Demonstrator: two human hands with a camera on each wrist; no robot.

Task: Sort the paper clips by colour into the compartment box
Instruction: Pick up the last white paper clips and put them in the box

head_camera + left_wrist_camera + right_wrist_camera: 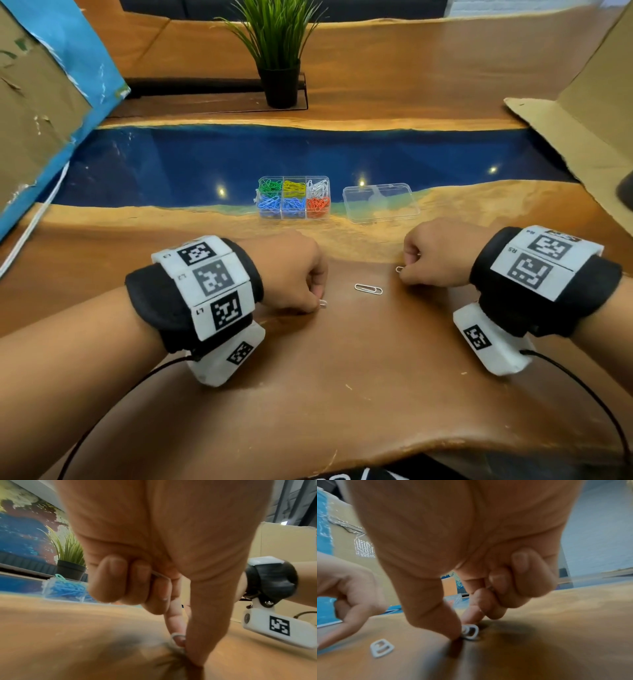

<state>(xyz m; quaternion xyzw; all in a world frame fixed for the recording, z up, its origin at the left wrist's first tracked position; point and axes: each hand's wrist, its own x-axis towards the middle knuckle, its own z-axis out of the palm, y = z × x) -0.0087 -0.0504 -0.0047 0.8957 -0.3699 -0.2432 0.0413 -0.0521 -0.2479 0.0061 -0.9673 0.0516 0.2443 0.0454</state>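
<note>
Head view: left hand (294, 270) and right hand (435, 255) fingers each pinching white paper clip on worktop; third clip (368, 288) between. Lift cleanly, drop into compartment box (294, 198) upper-right white cell, frame centre.

The table (342, 394) is smooth polished wood with a glossy blue resin band. The far box (294, 197) and lid (381, 202) are clear plastic. White clip (368, 288) looks glossy, cardboard (582, 113) at right matt.

Wood-and-blue-resin table (342, 394), potted plant (278, 51), cardboard (37, 113).
</note>
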